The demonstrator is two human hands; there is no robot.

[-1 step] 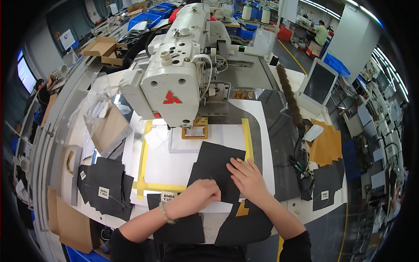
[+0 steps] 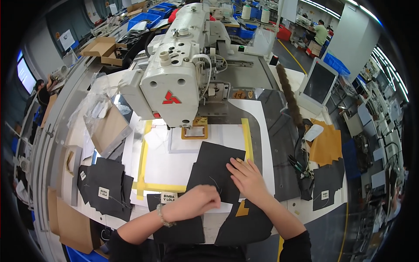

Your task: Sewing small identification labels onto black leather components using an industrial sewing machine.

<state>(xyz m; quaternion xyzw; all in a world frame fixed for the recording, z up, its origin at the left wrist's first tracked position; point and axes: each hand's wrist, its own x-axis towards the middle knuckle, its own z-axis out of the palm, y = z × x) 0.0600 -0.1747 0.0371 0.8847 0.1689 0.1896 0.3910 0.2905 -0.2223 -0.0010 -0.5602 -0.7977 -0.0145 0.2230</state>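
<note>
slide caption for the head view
Right hand spread on a black fabric panel, left hand curled nearby, before a white industrial sewing machine.

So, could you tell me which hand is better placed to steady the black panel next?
Probably the right hand: it lies spread over the right edge of the black panel, while the left hand is curled.

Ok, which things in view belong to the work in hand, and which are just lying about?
Likely in use:
dark fabric panel under the right hand
sewing machine
taped white sheet

Apparently lying about:
clear plastic
mustard fabric
open cardboard box
</note>
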